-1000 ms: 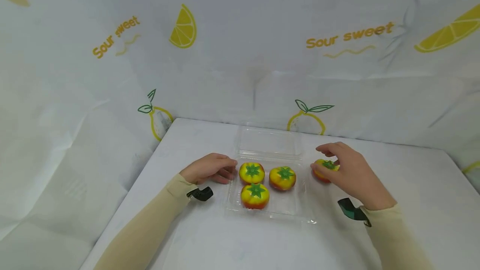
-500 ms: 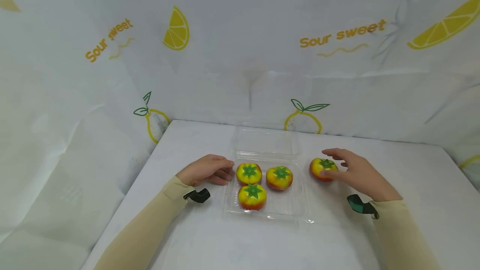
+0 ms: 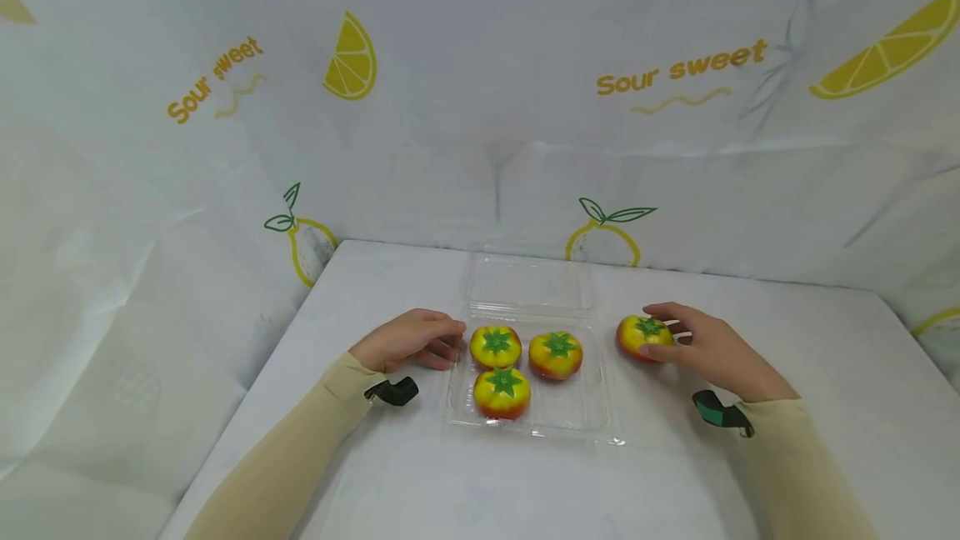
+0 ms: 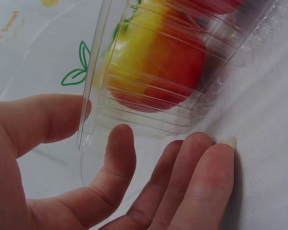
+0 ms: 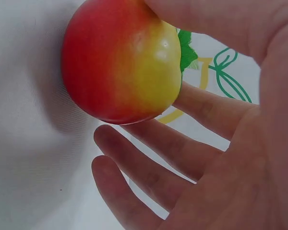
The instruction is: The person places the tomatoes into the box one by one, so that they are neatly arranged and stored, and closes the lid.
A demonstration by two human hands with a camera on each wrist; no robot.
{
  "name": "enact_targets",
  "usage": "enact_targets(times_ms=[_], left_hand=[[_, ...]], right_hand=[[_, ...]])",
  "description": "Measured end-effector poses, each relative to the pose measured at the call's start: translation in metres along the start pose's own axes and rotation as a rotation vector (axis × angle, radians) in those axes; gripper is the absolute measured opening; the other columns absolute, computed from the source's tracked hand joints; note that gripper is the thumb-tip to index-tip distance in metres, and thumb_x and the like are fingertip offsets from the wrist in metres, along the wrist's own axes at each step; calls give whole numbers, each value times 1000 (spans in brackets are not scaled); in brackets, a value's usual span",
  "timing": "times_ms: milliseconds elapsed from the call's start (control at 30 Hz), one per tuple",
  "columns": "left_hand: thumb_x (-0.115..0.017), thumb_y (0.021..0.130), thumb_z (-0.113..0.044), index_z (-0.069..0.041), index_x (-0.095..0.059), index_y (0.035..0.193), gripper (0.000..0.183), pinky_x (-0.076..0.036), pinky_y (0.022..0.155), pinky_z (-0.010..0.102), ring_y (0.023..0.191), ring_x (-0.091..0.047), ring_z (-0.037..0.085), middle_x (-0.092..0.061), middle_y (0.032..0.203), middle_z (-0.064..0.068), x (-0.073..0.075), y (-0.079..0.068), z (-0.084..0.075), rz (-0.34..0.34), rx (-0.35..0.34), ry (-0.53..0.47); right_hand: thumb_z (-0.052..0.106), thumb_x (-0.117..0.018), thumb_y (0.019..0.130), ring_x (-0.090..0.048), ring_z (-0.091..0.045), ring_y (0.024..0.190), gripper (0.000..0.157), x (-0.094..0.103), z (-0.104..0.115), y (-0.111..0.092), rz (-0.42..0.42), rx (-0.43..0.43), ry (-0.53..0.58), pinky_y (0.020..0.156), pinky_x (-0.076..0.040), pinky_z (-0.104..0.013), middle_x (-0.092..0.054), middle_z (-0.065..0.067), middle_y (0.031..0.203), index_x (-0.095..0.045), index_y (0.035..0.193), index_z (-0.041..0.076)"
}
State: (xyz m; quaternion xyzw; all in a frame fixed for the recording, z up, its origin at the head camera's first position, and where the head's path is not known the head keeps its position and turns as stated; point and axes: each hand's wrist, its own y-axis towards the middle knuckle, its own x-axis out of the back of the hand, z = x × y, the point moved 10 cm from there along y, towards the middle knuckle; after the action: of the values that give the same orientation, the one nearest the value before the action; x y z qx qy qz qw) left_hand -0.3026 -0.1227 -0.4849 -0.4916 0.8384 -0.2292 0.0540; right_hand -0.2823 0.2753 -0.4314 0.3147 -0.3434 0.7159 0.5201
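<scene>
A clear plastic clamshell container (image 3: 573, 417) lies with its lid (image 3: 531, 283) folded back. Inside are three yellow-red artificial tomatoes with green leafy tops: one at the back left (image 3: 495, 348), one at the front left (image 3: 501, 397) and one at the right (image 3: 555, 357). At the container's left side, my left hand (image 3: 412, 338) holds the rim between thumb and forefinger, its other fingers beside the wall. My right hand (image 3: 716, 352) grips another tomato (image 3: 636, 337), on the table right of the container. Its thumb presses the near side; the forefinger reaches round behind.
A white table (image 3: 525, 490) carries everything. Behind it and at the left hangs a white sheet (image 3: 450, 173) printed with lemons and lettering. Dark straps (image 3: 393, 391) are worn at both wrists.
My right hand drew back slightly to the right of the loose tomato, then closed in on it. My left hand has stayed at the container's edge. The head view has shifted a little.
</scene>
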Motion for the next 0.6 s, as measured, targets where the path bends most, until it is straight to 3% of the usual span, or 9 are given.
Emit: enact_targets(times_ms=[600], left_hand=[[-68, 106, -37, -1, -73, 118, 39, -69, 88, 33, 96, -74, 20, -73, 111, 10, -1, 0, -2, 0, -3, -6]], right_hand=[[58, -76, 98, -67, -34, 123, 64, -3, 0, 4, -8, 15, -12, 97, -57, -45, -69, -12, 139, -61, 148, 21]])
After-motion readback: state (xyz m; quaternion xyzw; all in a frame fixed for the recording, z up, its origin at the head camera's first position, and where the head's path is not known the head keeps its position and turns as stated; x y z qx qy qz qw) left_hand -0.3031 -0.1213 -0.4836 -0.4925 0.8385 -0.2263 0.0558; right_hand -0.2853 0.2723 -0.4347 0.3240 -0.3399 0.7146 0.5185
